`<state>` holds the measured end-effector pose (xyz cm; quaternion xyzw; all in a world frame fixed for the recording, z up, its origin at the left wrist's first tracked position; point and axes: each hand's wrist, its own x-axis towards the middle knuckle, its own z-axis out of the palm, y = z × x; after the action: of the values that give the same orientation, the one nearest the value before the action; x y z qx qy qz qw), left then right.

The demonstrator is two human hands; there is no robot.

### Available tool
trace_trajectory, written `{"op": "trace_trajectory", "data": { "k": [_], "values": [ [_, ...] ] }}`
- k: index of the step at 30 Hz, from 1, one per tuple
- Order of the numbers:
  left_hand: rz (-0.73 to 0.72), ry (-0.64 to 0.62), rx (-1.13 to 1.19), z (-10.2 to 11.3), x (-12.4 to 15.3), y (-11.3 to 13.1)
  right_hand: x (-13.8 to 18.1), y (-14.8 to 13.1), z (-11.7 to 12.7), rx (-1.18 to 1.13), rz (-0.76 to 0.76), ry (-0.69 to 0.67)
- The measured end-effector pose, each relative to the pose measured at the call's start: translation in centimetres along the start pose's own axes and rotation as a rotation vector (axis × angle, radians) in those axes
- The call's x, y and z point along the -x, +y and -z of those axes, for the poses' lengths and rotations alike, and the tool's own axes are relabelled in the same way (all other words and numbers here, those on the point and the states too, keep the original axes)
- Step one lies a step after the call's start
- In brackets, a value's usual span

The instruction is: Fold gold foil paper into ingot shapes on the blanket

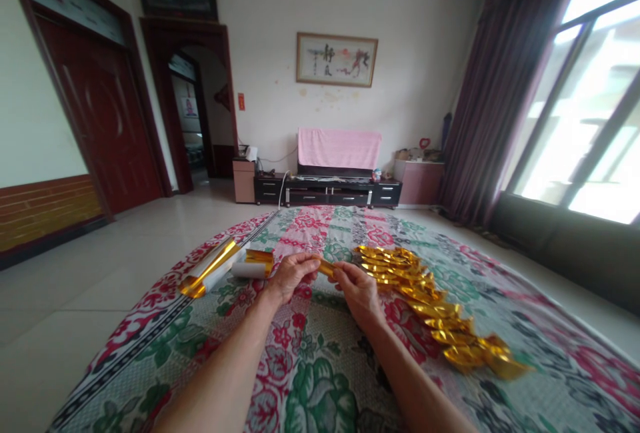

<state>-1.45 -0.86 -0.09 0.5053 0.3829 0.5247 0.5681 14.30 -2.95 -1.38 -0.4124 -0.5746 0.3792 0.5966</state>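
Between my two hands is a small folded piece of gold foil paper (327,268), held out flat above the patterned cloth. My left hand (293,276) pinches its left end between thumb and fingers. At the right end, my right hand (359,288) grips it the same way, fingers closed. Just left of my left hand lie curled sheets of gold foil paper (253,269) with white backs, and a longer rolled sheet (210,271) farther left. Beside my right hand, folded gold foil ingots (420,293) run in a packed row toward the lower right.
A floral cloth (320,386) covers the round-edged surface under my hands. Beyond it stands a low black TV cabinet (327,194), with a pink cloth (339,147) over the screen. A dark curtain (480,86) hangs by the window at right; a red door (95,99) is at left.
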Motion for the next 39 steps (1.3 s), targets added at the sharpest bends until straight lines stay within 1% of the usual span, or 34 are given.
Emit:
{"op": "trace_trajectory", "data": {
  "k": [12, 18, 25, 32, 39],
  "values": [
    [0.005, 0.017, 0.068, 0.15, -0.07, -0.22, -0.04, 0.0, 0.02, 0.001, -0.021, 0.005],
    [0.011, 0.023, 0.1, 0.26, -0.24, -0.43, -0.08, 0.02, -0.03, -0.084, -0.063, -0.004],
    [0.015, 0.044, 0.11, 0.42, -0.33, -0.63, -0.09, 0.17, 0.02, -0.135, -0.095, -0.044],
    [0.029, 0.05, 0.133, 0.25, -0.36, -0.57, -0.22, 0.14, -0.08, -0.198, -0.058, 0.029],
    [0.023, 0.045, 0.131, 0.27, -0.38, -0.63, -0.02, -0.18, -0.14, -0.18, -0.072, 0.018]
  ]
}}
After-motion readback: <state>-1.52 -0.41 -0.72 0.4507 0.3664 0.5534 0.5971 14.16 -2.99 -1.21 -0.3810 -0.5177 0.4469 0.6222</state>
